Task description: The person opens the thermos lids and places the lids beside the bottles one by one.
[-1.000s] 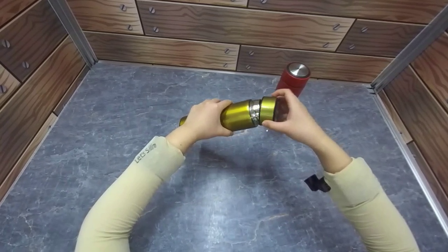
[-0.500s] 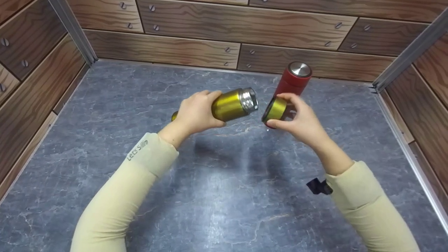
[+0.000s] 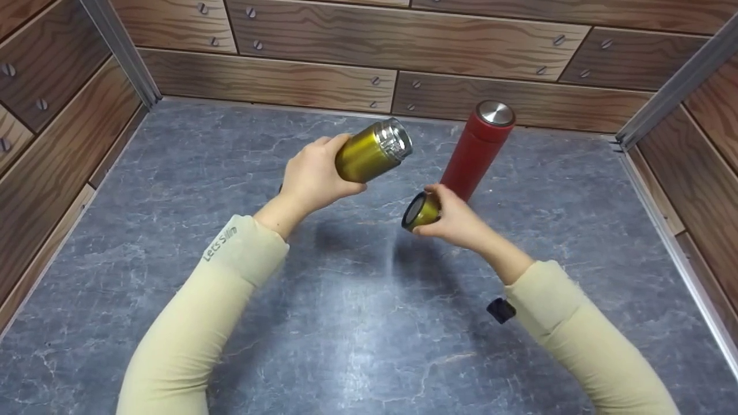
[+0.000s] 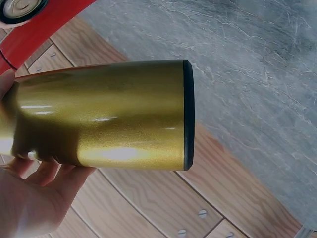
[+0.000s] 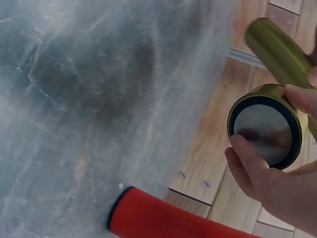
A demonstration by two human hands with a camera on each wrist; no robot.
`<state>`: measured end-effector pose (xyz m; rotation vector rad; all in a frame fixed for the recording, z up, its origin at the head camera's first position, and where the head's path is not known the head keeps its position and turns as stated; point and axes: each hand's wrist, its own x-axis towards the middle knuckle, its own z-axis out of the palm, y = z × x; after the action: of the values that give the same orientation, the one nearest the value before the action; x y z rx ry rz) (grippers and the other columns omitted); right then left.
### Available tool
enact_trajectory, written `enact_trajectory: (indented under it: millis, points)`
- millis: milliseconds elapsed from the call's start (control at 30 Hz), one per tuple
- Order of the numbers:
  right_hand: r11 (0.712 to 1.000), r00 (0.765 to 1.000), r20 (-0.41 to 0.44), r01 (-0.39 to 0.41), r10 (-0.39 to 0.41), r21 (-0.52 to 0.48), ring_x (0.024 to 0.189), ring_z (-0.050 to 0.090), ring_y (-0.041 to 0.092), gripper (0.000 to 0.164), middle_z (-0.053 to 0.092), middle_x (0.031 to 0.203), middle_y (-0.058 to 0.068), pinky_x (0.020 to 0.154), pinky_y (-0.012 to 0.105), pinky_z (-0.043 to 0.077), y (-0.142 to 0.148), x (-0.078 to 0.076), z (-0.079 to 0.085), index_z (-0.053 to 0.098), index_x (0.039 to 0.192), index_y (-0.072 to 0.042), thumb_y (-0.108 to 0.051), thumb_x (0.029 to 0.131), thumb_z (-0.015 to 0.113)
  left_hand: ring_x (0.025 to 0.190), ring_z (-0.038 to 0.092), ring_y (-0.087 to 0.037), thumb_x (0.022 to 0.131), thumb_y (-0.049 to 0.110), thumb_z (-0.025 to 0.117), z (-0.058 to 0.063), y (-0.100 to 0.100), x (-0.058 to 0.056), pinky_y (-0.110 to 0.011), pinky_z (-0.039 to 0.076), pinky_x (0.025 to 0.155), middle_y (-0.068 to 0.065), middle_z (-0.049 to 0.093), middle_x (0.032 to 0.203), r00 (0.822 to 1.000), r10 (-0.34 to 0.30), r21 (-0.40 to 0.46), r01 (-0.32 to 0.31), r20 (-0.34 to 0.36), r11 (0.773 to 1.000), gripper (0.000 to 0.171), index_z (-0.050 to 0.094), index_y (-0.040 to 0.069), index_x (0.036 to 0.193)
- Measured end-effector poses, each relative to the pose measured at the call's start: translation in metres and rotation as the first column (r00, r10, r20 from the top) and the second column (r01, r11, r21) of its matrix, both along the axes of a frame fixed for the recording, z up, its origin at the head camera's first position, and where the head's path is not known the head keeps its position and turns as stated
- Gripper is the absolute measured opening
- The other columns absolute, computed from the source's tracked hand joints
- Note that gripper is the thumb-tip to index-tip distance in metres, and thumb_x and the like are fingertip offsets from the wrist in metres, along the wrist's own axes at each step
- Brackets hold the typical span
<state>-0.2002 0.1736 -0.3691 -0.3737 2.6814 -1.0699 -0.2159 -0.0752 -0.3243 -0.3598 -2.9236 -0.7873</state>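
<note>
My left hand (image 3: 314, 173) grips a gold thermos flask (image 3: 362, 158) above the table, tilted with its bare steel threaded mouth (image 3: 395, 138) up and to the right. In the left wrist view the flask's body (image 4: 119, 119) ends in a black base. Apart from it, my right hand (image 3: 455, 219) holds the gold lid (image 3: 428, 211) between thumb and fingers, its dark-rimmed underside facing left. The lid's flat steel top (image 5: 262, 131) shows in the right wrist view, with a fingertip on it. Behind that hand stands a red thermos (image 3: 475, 155), its steel-topped lid on.
The blue-grey marbled table (image 3: 346, 323) is enclosed by wood-patterned walls (image 3: 323, 75) at the back and sides. Metal strips run along the corners. A small black clip (image 3: 500, 310) hangs beside the right sleeve.
The lid has come off the flask's mouth. My left hand has tilted the flask more upright and drawn it back left; my right hand has moved the lid down and left.
</note>
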Motion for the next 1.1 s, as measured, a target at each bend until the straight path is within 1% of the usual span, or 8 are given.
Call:
enact_trajectory:
  millis: [100,200,333,500,833,933,1100]
  points:
    - [0.998,0.999,-0.017,-0.049,0.050,0.050,0.114,0.050,0.036,0.076,0.051,0.124,0.027,0.102,0.048,0.038,-0.004,-0.003,-0.009,0.040,0.132,0.010,-0.012,0.066,0.072,0.100,0.058,-0.024,0.067,0.044,0.077,0.000,0.000,0.000,-0.043,0.049,0.082,-0.007,0.059,0.124,1.000,0.005,-0.008,-0.005,-0.003,1.000,0.080,0.046,0.018,0.136]
    - [0.995,0.996,-0.014,-0.084,0.085,0.059,0.110,0.053,0.036,0.071,0.056,0.117,0.026,0.100,0.047,0.040,-0.009,-0.004,-0.017,0.043,0.126,0.008,-0.009,0.064,0.073,0.100,0.058,-0.024,0.066,0.044,0.077,0.001,0.001,0.000,-0.044,0.049,0.082,-0.006,0.059,0.123,1.000,0.008,-0.012,-0.008,-0.013,1.000,0.080,0.047,0.019,0.136]
    - [0.994,0.996,0.010,-0.084,0.084,0.071,0.107,0.056,0.036,0.069,0.058,0.113,0.025,0.097,0.048,0.043,-0.016,-0.005,-0.029,0.042,0.121,0.007,-0.010,0.062,0.076,0.099,0.058,-0.024,0.066,0.043,0.078,0.000,0.001,0.000,-0.045,0.049,0.081,-0.007,0.059,0.122,1.000,0.012,-0.011,-0.013,-0.021,1.000,0.080,0.047,0.019,0.136]
    - [0.992,0.996,0.039,-0.079,0.075,0.102,0.105,0.057,0.039,0.070,0.057,0.112,0.027,0.095,0.049,0.044,-0.025,-0.007,-0.040,0.039,0.119,0.006,-0.013,0.063,0.077,0.099,0.059,-0.024,0.066,0.044,0.078,0.000,0.002,0.001,-0.045,0.049,0.082,-0.007,0.059,0.122,1.000,0.021,-0.023,-0.021,-0.017,1.000,0.081,0.046,0.019,0.136]
    - [0.978,0.993,0.064,-0.113,0.103,0.173,0.104,0.057,0.038,0.071,0.058,0.111,0.026,0.094,0.048,0.045,-0.036,-0.010,-0.048,0.039,0.120,0.005,-0.016,0.064,0.078,0.100,0.059,-0.024,0.066,0.044,0.077,0.000,0.003,0.001,-0.044,0.049,0.082,-0.007,0.059,0.121,1.000,0.017,-0.021,-0.017,-0.020,1.000,0.080,0.046,0.019,0.136]
    - [0.972,0.992,0.049,-0.123,0.116,0.201,0.105,0.056,0.038,0.070,0.059,0.111,0.024,0.094,0.049,0.044,-0.038,-0.011,-0.050,0.042,0.119,0.004,-0.018,0.063,0.079,0.100,0.059,-0.025,0.066,0.043,0.078,-0.001,0.002,0.000,-0.045,0.049,0.082,-0.008,0.059,0.121,0.999,0.018,-0.020,-0.019,-0.026,1.000,0.080,0.046,0.019,0.136]
    - [0.950,0.992,0.015,-0.124,0.125,0.286,0.113,0.048,0.038,0.071,0.055,0.116,0.022,0.099,0.050,0.038,-0.043,-0.012,-0.051,0.048,0.119,0.003,-0.022,0.061,0.080,0.102,0.059,-0.026,0.067,0.044,0.077,-0.003,0.001,0.000,-0.045,0.049,0.082,-0.008,0.059,0.123,1.000,0.013,-0.031,-0.014,-0.021,0.999,0.080,0.046,0.018,0.136]
